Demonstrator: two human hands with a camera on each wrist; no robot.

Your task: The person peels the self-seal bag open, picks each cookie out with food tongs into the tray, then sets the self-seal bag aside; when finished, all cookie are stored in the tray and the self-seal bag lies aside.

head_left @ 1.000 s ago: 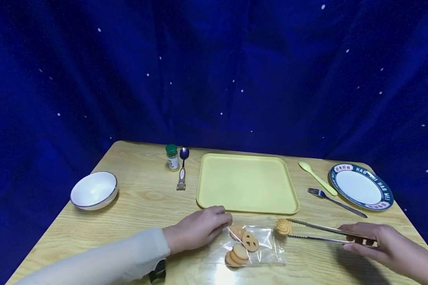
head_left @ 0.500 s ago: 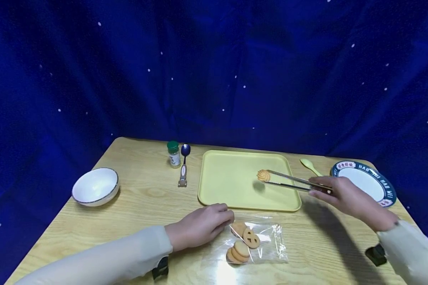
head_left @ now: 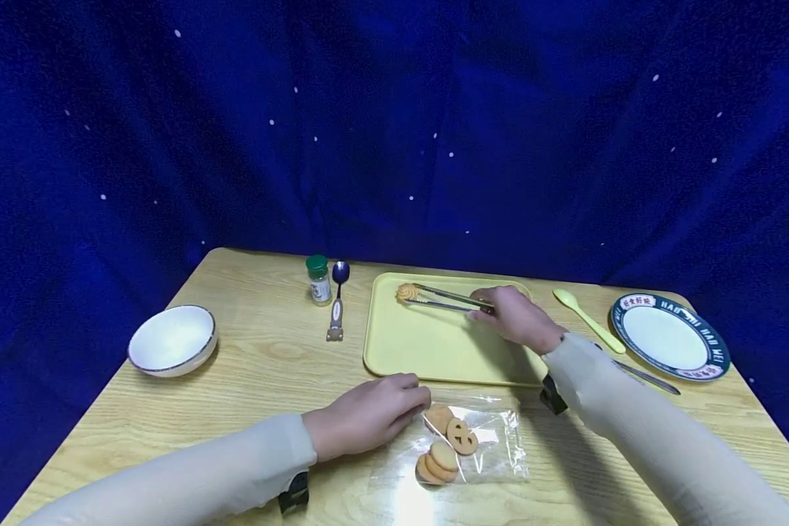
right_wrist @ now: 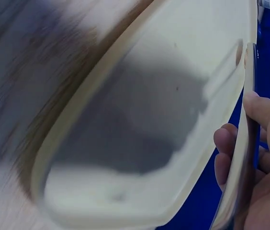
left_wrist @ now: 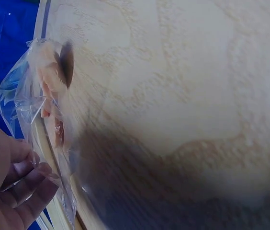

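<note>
From my end I have both hands occupied over the worktop (head_left: 269,365). The right hand (head_left: 516,318) grips a pair of slim, silvery metal tongs (head_left: 452,297) well back from the tips, presumably so their length gives me reach and keeps fingers off the food. The tips pinch a golden, swirl-ridged round cookie (head_left: 407,293) by its sides, which I'd judge the surest hold on something so crumbly. It is beyond the right hand and to its left, over the far left part of a pale-yellow rectangular plastic tray (head_left: 421,351); I cannot tell whether it touches the surface.

The left hand (head_left: 378,410) lies nearer me, just before the tray. In the left wrist view its thumb and fingers pinch the edge of a clear plastic bag (head_left: 496,438), probably because such light film would slide about otherwise. The bag lies flat to the right of that hand, with pale round biscuits (head_left: 443,463) and a pretzel-shaped biscuit (head_left: 462,437) inside.

To the right of the right hand sit a pale-yellow plastic spoon (head_left: 588,321) and a white round plate with a dark-green lettered rim (head_left: 657,343). Well left of the left hand stands a white round bowl with a dark rim line (head_left: 171,340). Being off to the sides, both dishes leave the tongs room.
</note>
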